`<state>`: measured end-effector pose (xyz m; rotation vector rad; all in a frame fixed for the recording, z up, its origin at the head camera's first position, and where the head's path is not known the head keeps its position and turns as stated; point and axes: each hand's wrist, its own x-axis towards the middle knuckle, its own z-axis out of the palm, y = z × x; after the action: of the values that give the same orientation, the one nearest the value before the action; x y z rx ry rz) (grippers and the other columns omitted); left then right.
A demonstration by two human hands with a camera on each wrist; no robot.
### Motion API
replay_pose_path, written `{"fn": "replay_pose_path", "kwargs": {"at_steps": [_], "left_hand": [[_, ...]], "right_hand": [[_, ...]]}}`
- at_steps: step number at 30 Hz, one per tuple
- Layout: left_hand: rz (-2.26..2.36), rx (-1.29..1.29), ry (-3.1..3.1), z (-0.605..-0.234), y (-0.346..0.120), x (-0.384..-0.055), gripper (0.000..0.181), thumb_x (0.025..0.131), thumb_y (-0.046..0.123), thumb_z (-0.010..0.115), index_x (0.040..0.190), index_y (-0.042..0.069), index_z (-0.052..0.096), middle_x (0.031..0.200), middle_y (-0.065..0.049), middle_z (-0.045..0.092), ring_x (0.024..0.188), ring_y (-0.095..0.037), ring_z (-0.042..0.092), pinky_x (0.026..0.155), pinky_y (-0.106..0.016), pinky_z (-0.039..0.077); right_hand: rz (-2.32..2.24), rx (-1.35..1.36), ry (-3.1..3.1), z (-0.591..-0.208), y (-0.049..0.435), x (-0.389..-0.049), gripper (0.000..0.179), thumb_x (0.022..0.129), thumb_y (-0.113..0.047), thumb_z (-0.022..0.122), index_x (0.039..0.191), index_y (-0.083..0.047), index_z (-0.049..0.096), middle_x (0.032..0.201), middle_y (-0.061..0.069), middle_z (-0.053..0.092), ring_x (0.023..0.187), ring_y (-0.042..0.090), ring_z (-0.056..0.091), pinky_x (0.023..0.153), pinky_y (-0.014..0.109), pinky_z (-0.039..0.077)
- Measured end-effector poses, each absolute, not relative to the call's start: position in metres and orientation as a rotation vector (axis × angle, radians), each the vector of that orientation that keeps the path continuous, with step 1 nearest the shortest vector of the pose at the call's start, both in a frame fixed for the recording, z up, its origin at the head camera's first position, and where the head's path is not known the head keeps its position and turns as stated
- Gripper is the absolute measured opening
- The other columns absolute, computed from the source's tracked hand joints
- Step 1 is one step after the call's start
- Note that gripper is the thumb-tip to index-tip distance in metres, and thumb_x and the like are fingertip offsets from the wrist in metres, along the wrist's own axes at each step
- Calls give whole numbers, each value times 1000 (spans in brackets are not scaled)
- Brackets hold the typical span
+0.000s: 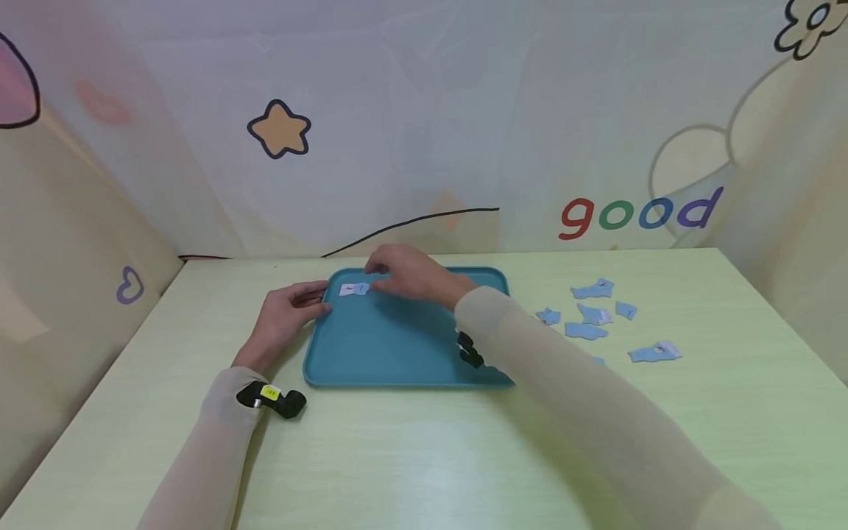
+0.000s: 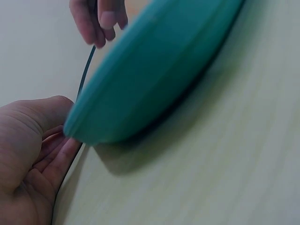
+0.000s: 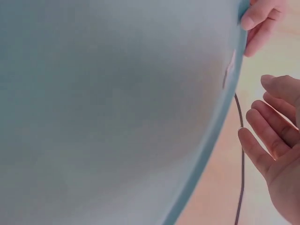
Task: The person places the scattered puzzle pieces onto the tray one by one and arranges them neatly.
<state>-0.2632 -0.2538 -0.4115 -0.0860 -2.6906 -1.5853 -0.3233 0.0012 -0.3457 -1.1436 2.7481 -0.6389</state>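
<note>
Pinching a flat blue plastic tray (image 1: pixel 377 353) with the left hand (image 1: pixel 283 316), holding nothing in the loose right hand (image 1: pixel 417 274); could bump small blue-and-white paper pieces (image 1: pixel 355 289) crooked by brushing past.

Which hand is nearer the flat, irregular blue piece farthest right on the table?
Right. The right hand is near the far edge of the teal rectangular tray, left of the flat, irregular blue piece; the left hand is farther off, holding the tray's left rim.
</note>
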Motion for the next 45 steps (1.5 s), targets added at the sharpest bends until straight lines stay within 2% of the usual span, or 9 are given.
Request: {"fn": "replay_pose_path", "kwargs": {"at_steps": [9, 22, 30, 35, 45], "left_hand": [[-1575, -70, -2699, -413, -254, -260, 51, 102, 8, 72, 150, -1, 58, 147, -23, 61, 135, -36, 60, 113, -44, 49], [-1606, -70, -2694, -415, -254, -261, 51, 102, 6, 72, 150, -2, 57, 147, -23, 61, 135, -36, 60, 112, -43, 49], [-1603, -72, -2691, -415, -253, -262, 51, 101, 7, 73, 150, -1, 58, 146, -23, 61, 134, -36, 61, 113, -43, 49], [-1596, -68, -2696, -415, -253, -263, 51, 101, 8, 73, 150, -1, 58, 146, -23, 61, 134, -36, 61, 113, -44, 49], [-1593, -74, -2700, -411, -254, -263, 52, 102, 9, 73, 151, 0, 58, 146, -22, 62, 135, -35, 60, 114, -44, 49]], "right_hand": [[-665, -1177, 2740, -338, 32, -309, 36, 104, -20, 71, 136, -2, 70, 134, 11, 68, 124, 24, 63, 110, 36, 50], [-727, -1247, 2766, -339, 95, -292, 32, 99, -15, 77, 129, -2, 74, 123, 8, 71, 115, 27, 67, 102, 40, 56], [-725, -1260, 2808, -342, 139, -290, 33, 95, -10, 81, 125, 0, 74, 119, 12, 72, 111, 33, 68, 98, 47, 59], [-770, -1154, 2830, -344, 170, -291, 34, 94, -8, 82, 126, 2, 74, 118, 14, 71, 109, 36, 67, 95, 52, 60], [-749, -912, 2944, -345, 228, -293, 35, 96, -7, 79, 129, 4, 71, 121, 20, 71, 115, 39, 67, 101, 56, 57]]}}
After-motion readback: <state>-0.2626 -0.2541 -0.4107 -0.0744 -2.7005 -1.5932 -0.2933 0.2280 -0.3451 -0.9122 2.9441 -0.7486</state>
